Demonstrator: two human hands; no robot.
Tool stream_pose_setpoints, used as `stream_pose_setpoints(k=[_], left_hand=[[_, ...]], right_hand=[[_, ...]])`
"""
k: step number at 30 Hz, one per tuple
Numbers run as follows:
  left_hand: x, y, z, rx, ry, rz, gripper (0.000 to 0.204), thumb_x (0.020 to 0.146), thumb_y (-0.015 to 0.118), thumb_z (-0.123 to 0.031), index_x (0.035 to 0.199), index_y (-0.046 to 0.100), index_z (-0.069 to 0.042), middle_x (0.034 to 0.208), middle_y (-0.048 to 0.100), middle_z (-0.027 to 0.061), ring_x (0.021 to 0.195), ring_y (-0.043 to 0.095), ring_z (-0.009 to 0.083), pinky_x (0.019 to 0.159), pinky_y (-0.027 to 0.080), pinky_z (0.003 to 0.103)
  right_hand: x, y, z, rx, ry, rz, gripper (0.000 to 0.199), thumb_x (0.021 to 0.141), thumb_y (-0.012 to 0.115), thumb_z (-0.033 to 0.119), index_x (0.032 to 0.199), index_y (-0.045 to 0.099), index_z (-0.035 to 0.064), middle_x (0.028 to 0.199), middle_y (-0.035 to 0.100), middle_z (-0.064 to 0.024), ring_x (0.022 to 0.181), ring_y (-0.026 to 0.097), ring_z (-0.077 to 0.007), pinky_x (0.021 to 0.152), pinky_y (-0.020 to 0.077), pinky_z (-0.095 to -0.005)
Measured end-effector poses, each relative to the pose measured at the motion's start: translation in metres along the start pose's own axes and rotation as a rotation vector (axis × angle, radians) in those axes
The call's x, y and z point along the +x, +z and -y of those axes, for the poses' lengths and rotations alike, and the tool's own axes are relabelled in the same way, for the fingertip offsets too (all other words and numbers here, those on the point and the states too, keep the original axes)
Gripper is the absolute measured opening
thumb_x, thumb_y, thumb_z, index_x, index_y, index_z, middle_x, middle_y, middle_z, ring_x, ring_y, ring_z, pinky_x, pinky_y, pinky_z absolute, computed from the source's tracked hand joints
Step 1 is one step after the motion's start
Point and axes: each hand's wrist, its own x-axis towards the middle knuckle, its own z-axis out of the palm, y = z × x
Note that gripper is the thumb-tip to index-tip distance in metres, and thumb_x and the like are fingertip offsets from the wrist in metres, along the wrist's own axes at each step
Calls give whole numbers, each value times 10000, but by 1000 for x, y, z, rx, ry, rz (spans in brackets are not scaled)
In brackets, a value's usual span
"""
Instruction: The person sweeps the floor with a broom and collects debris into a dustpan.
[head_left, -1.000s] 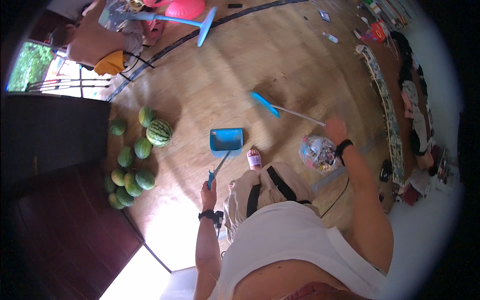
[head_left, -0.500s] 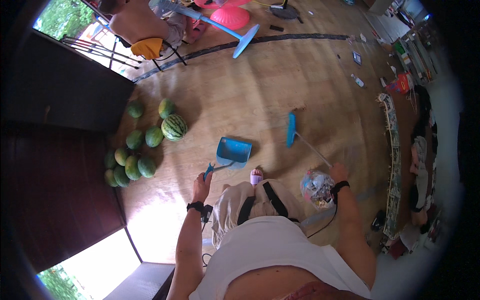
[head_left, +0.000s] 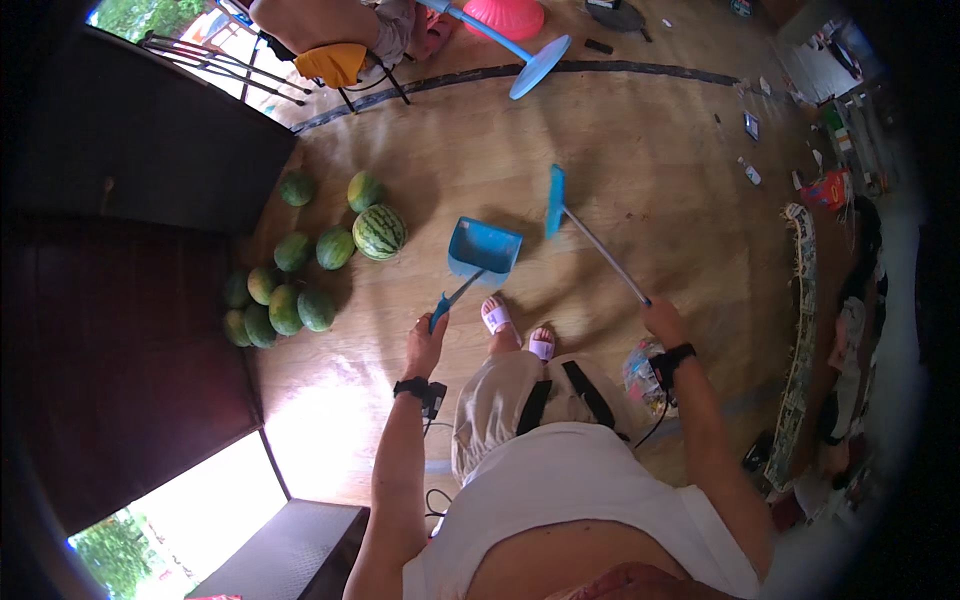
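My left hand (head_left: 425,345) is closed around the blue grip of a long-handled dustpan (head_left: 485,248). The blue pan is just ahead of my feet, its open side facing away from me. With my right hand (head_left: 665,320) I grip the metal handle of a broom (head_left: 557,202). The broom's light-blue head is ahead and to the right of the dustpan, apart from it. A clear bag of rubbish (head_left: 645,372) sits on the floor below my right hand, partly hidden by that wrist.
Several watermelons (head_left: 380,232) lie on the floor at left beside a dark cabinet (head_left: 130,350). Farther off are a blue stand with a round base (head_left: 541,66) and a seated person (head_left: 325,25). A bottle (head_left: 750,170) and a long patterned mat (head_left: 795,350) lie at right.
I have stepped forward; both feet now show. The broom head has swung left, nearer the dustpan, which has moved forward with my left hand. Both hands keep their grip.
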Motion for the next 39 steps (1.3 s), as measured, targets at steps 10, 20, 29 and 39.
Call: stream_pose_setpoints(k=[10,20,29,39], left_hand=[[35,-38,25,-24,-50,24,354,844,524,-364,887,571,-16,692,565,185,620,545,313,559,410,381],[55,-68,54,30,-78,99,342,845,528,-360,830,560,-20,627,549,173,571,537,333,514,400,391],[52,-66,82,-23,-68,142,311,848,537,-324,833,541,-13,631,530,171,564,511,306,519,390,376],[39,-65,88,-25,-97,147,354,827,539,-384,838,542,-30,686,567,196,665,560,362,561,418,409]], right_hand=[[92,89,193,-58,-374,200,231,787,442,216,884,581,59,829,600,-183,799,572,-350,694,457,-436],[112,89,166,160,-73,284,368,755,418,175,1086,574,136,943,609,-158,844,580,-318,746,452,-372],[81,32,28,-36,278,130,378,819,406,197,1178,509,138,1102,552,-132,933,544,-318,787,441,-419],[60,4,140,-180,53,107,318,825,458,243,1106,544,121,1044,564,-163,957,530,-345,795,438,-421]])
